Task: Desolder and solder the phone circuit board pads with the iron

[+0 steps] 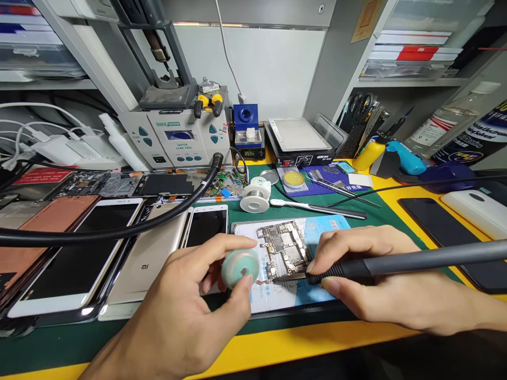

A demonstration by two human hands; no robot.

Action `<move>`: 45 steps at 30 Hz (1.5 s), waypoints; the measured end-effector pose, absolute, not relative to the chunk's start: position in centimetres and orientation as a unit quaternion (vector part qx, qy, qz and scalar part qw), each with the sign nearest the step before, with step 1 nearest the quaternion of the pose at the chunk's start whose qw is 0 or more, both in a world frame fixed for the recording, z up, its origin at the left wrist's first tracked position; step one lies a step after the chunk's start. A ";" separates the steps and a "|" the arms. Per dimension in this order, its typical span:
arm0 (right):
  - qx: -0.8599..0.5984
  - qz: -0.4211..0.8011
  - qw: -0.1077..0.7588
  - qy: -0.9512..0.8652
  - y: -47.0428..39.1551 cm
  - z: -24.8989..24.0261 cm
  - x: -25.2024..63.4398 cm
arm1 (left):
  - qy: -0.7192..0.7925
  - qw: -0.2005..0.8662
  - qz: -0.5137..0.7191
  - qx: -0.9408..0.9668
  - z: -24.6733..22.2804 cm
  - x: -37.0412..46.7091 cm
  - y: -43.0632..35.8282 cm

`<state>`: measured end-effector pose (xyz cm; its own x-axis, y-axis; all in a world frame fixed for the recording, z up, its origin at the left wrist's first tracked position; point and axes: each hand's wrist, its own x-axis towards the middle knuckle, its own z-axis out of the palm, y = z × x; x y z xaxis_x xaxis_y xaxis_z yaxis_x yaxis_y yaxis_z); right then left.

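My left hand (pixel 190 306) pinches a round pale green spool (pixel 240 266), likely of desoldering braid, between thumb and fingers. A short coppery strand (pixel 261 282) reaches from the spool to the lower edge of a phone circuit board (pixel 282 245). My right hand (pixel 380 285) grips a black soldering iron (pixel 415 257) like a pen. Its tip points left, along the board's lower edge by the strand; exact contact is hard to make out. Under the board lies a white and blue pad (pixel 317 293).
Several phones (pixel 83 253) lie at left beneath a thick black hose (pixel 106 236). Behind the board are a solder wire reel (pixel 255 195), a brush (pixel 320 207), tweezers (pixel 344 189) and a yellow flux tin (pixel 293 179). A rework station (pixel 178 137) stands at the back.
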<state>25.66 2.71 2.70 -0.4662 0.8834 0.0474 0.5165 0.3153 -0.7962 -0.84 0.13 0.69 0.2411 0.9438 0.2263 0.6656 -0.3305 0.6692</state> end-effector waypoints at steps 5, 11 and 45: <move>-0.477 0.413 0.258 -0.732 2.9 3.0 25.6 | 0.548 0.249 0.293 0.743 0.9 -1.0 0.3; -0.510 0.455 0.285 -0.673 2.8 2.5 25.9 | 0.583 0.260 0.297 0.710 0.5 -1.1 0.3; -0.446 0.353 0.290 -0.770 2.1 1.6 26.1 | 0.598 0.331 0.338 0.648 0.6 -0.2 -0.1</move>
